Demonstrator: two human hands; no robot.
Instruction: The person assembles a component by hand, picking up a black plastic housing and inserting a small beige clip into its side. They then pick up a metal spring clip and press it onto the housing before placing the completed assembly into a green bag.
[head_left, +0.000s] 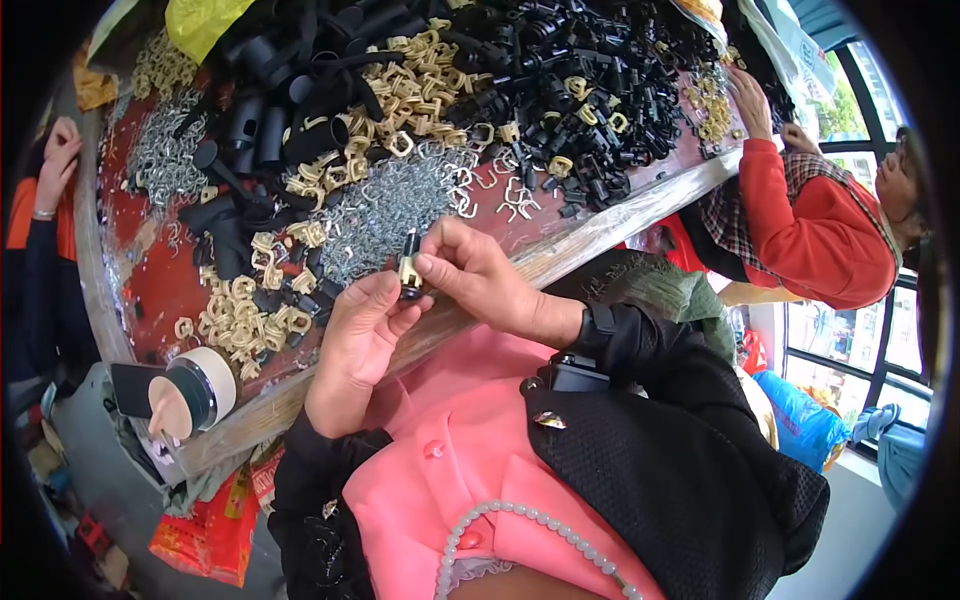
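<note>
Both my hands meet above the table's near edge, around a small black-and-cream plastic fitting (408, 270) with a thin dark tip standing upright. My left hand (360, 335) grips its dark lower end between thumb and fingers. My right hand (485, 280) closes thumb and forefinger on its side from the right. Just beyond my hands lies a heap of small silver U-shaped metal pieces (385, 215). Cream plastic clips (245, 320) lie in a pile to the left of my left hand, with more cream clips (420, 80) farther back.
Black plastic parts (590, 90) cover the far side of the red table (150, 290), which has a wooden rim (600, 225). A lidded jar (200, 385) and a dark phone (135, 390) sit at the left corner. Co-workers' hands are at the right (750, 105) and left (60, 165).
</note>
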